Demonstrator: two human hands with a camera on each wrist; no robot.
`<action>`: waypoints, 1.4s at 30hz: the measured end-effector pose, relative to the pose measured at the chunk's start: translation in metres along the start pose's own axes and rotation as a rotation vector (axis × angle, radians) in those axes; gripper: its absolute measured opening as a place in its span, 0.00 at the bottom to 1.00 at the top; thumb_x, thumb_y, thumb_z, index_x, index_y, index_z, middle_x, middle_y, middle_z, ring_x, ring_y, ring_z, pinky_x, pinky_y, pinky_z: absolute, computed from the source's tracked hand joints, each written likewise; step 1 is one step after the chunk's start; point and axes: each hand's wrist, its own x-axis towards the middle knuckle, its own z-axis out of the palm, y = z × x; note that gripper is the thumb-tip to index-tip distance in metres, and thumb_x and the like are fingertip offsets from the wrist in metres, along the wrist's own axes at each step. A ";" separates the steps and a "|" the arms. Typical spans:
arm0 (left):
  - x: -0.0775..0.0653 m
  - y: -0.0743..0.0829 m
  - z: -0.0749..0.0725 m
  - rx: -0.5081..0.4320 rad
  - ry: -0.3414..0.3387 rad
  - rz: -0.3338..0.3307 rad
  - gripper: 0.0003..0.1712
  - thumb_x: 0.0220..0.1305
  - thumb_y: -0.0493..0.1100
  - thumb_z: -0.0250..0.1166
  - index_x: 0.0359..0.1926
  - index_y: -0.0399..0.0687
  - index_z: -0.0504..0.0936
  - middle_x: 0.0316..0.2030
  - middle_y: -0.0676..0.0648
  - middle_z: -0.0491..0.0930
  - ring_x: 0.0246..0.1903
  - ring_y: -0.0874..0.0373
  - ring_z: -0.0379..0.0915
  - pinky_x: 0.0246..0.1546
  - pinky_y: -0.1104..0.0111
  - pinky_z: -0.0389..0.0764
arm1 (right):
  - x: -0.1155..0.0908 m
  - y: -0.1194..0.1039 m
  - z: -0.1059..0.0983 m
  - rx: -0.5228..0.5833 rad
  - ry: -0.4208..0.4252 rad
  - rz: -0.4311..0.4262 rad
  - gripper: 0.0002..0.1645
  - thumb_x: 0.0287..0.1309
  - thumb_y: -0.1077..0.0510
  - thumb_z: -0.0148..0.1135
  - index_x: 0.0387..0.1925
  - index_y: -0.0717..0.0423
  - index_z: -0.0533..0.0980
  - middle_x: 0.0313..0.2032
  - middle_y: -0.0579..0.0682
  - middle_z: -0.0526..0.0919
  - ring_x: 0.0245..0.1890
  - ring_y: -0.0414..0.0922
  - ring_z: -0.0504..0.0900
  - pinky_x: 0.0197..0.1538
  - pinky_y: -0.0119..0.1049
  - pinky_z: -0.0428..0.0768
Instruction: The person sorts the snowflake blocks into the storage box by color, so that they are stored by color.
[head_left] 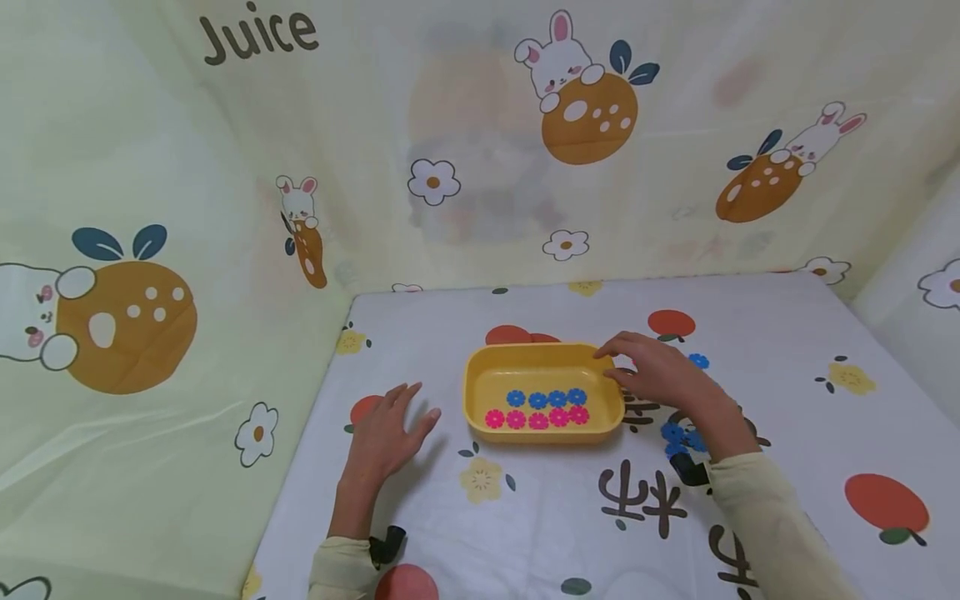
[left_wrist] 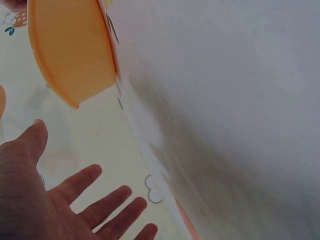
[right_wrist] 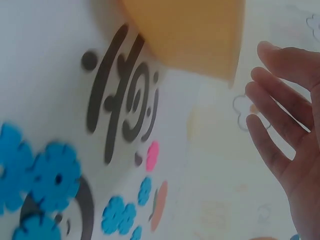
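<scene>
A yellow plastic tray [head_left: 540, 371] sits on the cloth. Inside it lie a row of blue flower-shaped pieces [head_left: 557, 399] and, in front, a row of pink ones [head_left: 538, 421]. My right hand [head_left: 660, 371] hovers at the tray's right end, fingers loosely bent with nothing between them; the right wrist view shows them just off the tray wall [right_wrist: 195, 40]. To the left of the tray, my left hand [head_left: 386, 437] is held with fingers spread, apart from the tray side [left_wrist: 75, 50] and holding nothing.
Loose blue flower pieces [head_left: 672, 432] lie beside my right wrist, with another blue one [head_left: 698, 361] farther back. A pink piece [right_wrist: 152, 156] rests on the cloth near them. Printed cloth walls [head_left: 480, 250] stand behind and at the left.
</scene>
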 end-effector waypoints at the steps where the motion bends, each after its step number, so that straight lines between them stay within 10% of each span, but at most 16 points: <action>1: 0.000 0.000 0.000 0.001 0.004 0.004 0.42 0.75 0.70 0.58 0.78 0.52 0.73 0.76 0.38 0.71 0.72 0.39 0.71 0.65 0.40 0.79 | -0.002 0.003 -0.001 0.000 0.005 0.002 0.20 0.68 0.57 0.74 0.60 0.55 0.84 0.58 0.59 0.85 0.60 0.61 0.83 0.57 0.58 0.87; 42: 0.003 0.002 -0.002 0.015 -0.031 -0.030 0.43 0.76 0.71 0.57 0.80 0.53 0.71 0.77 0.39 0.69 0.75 0.39 0.68 0.67 0.38 0.76 | -0.067 0.084 -0.021 -0.007 0.011 0.218 0.26 0.70 0.59 0.72 0.65 0.61 0.79 0.60 0.69 0.81 0.62 0.70 0.78 0.61 0.71 0.79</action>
